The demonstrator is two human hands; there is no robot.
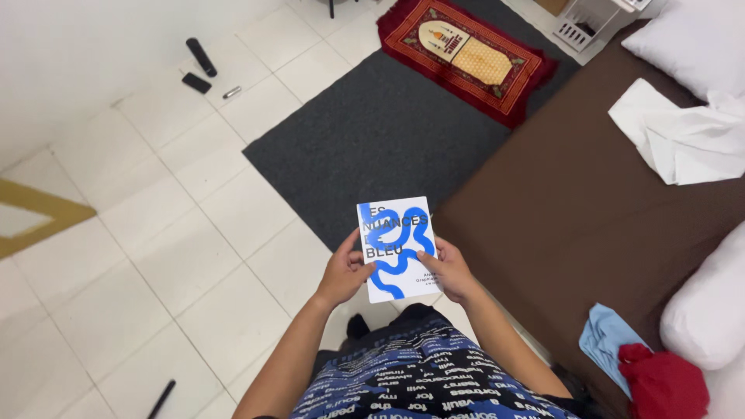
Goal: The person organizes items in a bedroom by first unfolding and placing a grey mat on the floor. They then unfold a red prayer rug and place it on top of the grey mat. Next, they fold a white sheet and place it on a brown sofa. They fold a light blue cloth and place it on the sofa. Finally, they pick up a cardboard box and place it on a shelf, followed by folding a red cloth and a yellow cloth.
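Observation:
A thin white book [396, 244] with a winding blue band on its cover is held upright in front of me, above the floor. My left hand [343, 273] grips its left edge, thumb across the cover. On the other side my right hand [450, 270] holds the right edge, its thumb also on the cover. The book is closed, cover facing me.
A bed with a brown sheet [574, 217] stands to the right, carrying a white cloth [683, 136], white pillows [710, 310], a light blue cloth [605, 337] and a red cloth [663, 384]. A dark grey carpet [372, 140] and a red patterned mat [466, 54] lie ahead. Small dark objects [200, 66] lie on white tiles.

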